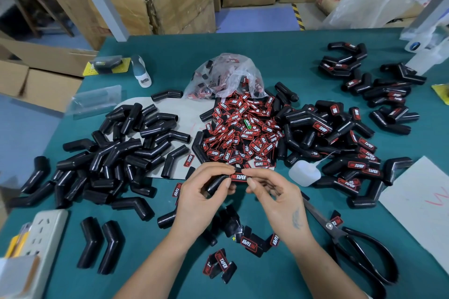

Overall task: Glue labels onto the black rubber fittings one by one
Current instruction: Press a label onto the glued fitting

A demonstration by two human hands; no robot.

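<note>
Above the green table's near middle, my left hand grips a black rubber fitting. A red-and-black label lies on the fitting's top. My right hand pinches the fitting at the label's right end. A big heap of loose labels lies just beyond my hands, spilling from a clear plastic bag. Plain fittings are piled to the left; labelled fittings are piled to the right. A small white glue bottle lies on its side right of my hands.
Black scissors lie at the near right beside white paper. A white power strip sits at the near left. Stray labels lie between my forearms. Cardboard boxes stand beyond the table.
</note>
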